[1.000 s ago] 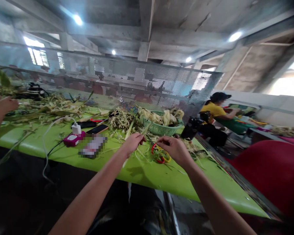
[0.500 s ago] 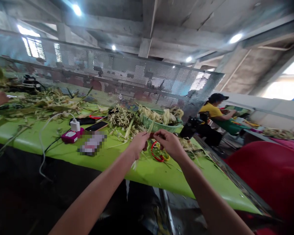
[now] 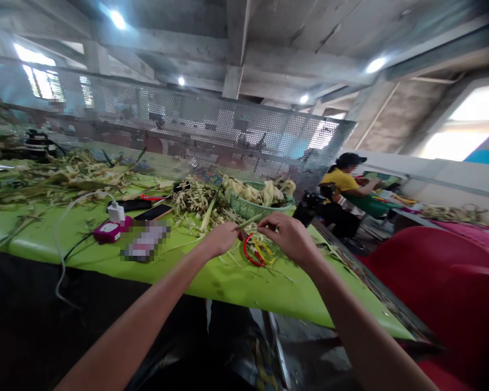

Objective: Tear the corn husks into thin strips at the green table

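A narrow pale-green strip of husk (image 3: 250, 221) spans the gap between my two hands above the green table. Its near end is in the closed fingers of my left hand (image 3: 222, 239). My right hand (image 3: 287, 234) has its fingers pinched at the other end, partly hiding it. Just below and between the hands lie scissors with red and yellow handles (image 3: 253, 259). Behind them stands a green basket (image 3: 248, 206) heaped with pale husks (image 3: 244, 190). A pile of shredded husk scraps (image 3: 195, 201) lies to its left.
A phone (image 3: 154, 212), a magenta power block (image 3: 108, 231) with a white charger and a blurred flat item (image 3: 145, 241) lie on the left. A perforated metal screen (image 3: 187, 130) runs behind the table. A person in yellow (image 3: 340, 179) sits at right, past a red chair (image 3: 424, 271).
My hands have drawn apart, the left one moving left. The husk strip now lies more level between them. The whole view has shifted slightly.
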`<act>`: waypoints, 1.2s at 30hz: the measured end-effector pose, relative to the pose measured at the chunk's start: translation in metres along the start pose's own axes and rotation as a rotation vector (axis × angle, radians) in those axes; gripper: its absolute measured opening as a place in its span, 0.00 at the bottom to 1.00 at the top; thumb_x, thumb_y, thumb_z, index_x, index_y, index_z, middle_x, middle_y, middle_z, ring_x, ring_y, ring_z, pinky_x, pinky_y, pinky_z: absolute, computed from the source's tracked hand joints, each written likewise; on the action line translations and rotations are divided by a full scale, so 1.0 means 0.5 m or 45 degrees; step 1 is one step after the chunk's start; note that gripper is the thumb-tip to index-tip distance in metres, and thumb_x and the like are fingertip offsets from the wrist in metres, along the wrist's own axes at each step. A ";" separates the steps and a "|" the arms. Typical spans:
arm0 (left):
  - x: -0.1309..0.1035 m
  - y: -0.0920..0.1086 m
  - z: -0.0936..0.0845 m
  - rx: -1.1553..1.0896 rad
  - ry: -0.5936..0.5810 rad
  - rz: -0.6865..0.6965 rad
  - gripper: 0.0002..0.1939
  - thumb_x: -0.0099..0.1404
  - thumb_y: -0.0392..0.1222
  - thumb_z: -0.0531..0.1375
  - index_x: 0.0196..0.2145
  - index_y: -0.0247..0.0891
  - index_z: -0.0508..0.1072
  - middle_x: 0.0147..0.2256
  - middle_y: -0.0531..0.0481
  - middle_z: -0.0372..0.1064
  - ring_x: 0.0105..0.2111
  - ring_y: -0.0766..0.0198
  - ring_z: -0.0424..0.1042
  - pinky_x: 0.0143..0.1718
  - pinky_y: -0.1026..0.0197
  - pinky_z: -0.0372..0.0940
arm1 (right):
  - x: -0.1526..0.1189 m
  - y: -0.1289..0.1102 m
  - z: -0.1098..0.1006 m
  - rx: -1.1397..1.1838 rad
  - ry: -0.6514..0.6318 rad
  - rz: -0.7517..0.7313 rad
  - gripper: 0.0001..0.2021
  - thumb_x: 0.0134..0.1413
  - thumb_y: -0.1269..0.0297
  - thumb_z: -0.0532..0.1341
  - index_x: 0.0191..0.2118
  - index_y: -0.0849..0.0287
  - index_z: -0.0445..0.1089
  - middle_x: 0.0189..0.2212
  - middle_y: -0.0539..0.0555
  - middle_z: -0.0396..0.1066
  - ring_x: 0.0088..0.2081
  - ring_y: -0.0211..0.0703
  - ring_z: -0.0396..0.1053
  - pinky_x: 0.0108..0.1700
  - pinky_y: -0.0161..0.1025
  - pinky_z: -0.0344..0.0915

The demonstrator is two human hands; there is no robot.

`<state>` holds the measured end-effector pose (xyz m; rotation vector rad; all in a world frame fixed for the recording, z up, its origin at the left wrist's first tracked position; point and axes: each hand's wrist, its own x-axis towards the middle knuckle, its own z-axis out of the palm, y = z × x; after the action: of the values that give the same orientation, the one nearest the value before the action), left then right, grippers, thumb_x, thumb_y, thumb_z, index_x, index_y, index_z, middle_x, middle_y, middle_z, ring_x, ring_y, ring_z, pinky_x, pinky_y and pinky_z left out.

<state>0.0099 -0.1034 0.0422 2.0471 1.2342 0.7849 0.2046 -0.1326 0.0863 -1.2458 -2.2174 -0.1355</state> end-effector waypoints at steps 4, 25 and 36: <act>-0.024 0.033 -0.022 0.349 -0.239 0.016 0.16 0.62 0.40 0.48 0.34 0.37 0.75 0.31 0.46 0.71 0.29 0.62 0.66 0.31 0.63 0.56 | -0.005 -0.005 -0.026 0.021 -0.055 -0.066 0.06 0.55 0.63 0.60 0.32 0.56 0.74 0.30 0.52 0.71 0.32 0.40 0.67 0.36 0.36 0.60; -0.024 0.000 0.010 0.030 0.313 0.193 0.09 0.65 0.41 0.49 0.30 0.38 0.66 0.26 0.51 0.63 0.27 0.65 0.61 0.30 0.63 0.53 | -0.027 -0.060 0.030 0.266 -0.021 -0.152 0.06 0.55 0.67 0.59 0.32 0.57 0.74 0.31 0.53 0.73 0.33 0.42 0.69 0.37 0.36 0.62; -0.050 0.009 -0.002 -0.625 -0.161 0.331 0.13 0.63 0.49 0.53 0.35 0.36 0.70 0.25 0.53 0.62 0.23 0.70 0.58 0.26 0.67 0.53 | -0.012 0.014 0.043 0.835 -0.154 0.202 0.13 0.50 0.54 0.62 0.30 0.61 0.73 0.25 0.51 0.72 0.27 0.39 0.67 0.32 0.36 0.62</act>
<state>0.0018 -0.1275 0.0418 1.8272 0.6301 0.9517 0.2030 -0.1253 0.0640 -1.0568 -1.9943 0.6892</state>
